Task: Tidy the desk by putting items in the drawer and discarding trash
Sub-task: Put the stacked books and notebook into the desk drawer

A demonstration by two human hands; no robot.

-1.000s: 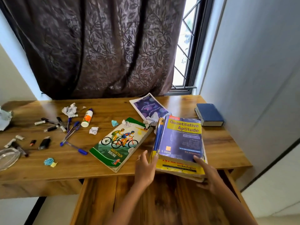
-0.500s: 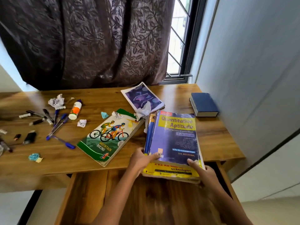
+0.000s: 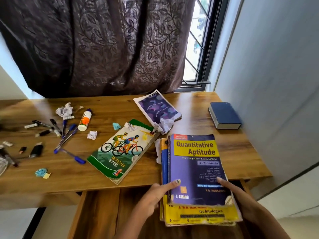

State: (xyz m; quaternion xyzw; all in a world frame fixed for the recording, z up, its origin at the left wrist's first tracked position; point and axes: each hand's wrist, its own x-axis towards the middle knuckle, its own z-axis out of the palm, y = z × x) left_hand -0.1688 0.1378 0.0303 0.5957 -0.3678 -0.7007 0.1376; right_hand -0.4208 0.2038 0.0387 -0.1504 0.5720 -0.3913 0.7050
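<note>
Books (image 3: pixel 196 171) in a stack, gripped at either side by both hands (image 3: pixel 198 200), overhang the open drawer (image 3: pixel 103 214)

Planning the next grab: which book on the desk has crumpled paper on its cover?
The purple paperback near the curtain; a crumpled white paper ball sits on its near corner.

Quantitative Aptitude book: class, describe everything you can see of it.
The Quantitative Aptitude book is a thick, worn paperback with a purple cover, yellow title band, red corner label and frayed edges. It lies face up atop a yellow book, the stack overhanging the desk above the open drawer. The left hand and right hand grip the stack's sides.
</note>
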